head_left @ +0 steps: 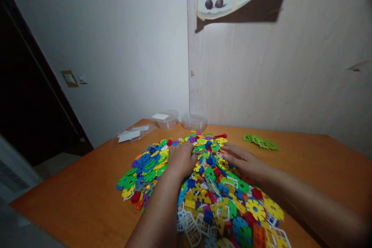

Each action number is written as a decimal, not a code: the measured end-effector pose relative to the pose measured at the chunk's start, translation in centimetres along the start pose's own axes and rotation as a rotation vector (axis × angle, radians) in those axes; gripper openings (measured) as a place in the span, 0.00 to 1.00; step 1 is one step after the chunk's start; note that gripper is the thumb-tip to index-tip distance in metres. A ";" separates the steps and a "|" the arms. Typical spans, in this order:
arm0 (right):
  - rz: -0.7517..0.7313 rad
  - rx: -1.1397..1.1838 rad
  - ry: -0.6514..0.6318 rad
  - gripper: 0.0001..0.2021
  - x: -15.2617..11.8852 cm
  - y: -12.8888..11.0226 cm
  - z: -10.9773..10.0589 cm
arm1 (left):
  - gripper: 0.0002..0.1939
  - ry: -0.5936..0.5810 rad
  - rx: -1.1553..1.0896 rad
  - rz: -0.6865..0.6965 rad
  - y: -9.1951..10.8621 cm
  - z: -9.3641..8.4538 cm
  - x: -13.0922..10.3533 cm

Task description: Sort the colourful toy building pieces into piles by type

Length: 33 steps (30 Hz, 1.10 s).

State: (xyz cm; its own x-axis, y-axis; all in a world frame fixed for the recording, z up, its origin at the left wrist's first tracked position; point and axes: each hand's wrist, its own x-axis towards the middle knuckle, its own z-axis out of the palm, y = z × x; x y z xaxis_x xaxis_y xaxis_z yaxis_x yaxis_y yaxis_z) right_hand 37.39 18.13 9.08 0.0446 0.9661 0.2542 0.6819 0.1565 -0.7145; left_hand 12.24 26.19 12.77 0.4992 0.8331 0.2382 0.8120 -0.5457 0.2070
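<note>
A wide heap of colourful plastic building pieces (203,193) lies on the table, mixing notched flower discs, small bricks and white lattice pieces. My left hand (182,159) rests on the heap's far middle, back up; its fingers point down and away, mostly hidden, and what they touch cannot be made out. At the heap's far right side, my right hand (242,161) has its fingers stretched out and slightly apart over the pieces, holding nothing visible. Stacked blue discs (148,162) and green discs (127,182) lie left of my left hand. A yellow disc (255,209) lies below my right hand.
At the back of the orange-brown table (87,193) stand a clear round tub (168,122) and another clear container (194,123). A clear flat lid (136,135) with white labels lies to their left. A green linked strip (260,142) sits at back right. Walls border the table.
</note>
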 end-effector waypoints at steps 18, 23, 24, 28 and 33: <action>0.064 -0.290 -0.005 0.21 7.8 3.2 0.0 | 0.12 0.130 -0.076 0.005 1.3 -1.1 -0.2; 0.080 -0.352 -0.049 0.20 13.9 4.1 1.7 | 0.13 0.200 -0.163 -0.020 1.7 -1.0 -0.2; 0.088 -0.369 -0.055 0.20 14.9 4.3 2.0 | 0.13 0.205 -0.206 -0.024 1.8 -0.9 -0.2; 0.106 -0.440 -0.102 0.18 17.8 4.5 2.8 | 0.12 0.209 -0.510 -0.112 1.8 -0.5 0.1; 0.140 -0.544 -0.186 0.14 18.7 4.1 3.4 | 0.12 0.182 -0.976 -0.238 1.9 0.0 0.4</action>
State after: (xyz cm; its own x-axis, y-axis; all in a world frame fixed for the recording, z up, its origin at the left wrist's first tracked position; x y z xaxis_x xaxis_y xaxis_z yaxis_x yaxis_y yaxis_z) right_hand 38.56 37.55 8.72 0.0659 0.9974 0.0279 0.9572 -0.0553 -0.2840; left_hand 13.93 25.48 13.28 0.2370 0.9477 0.2137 0.2425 -0.2707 0.9316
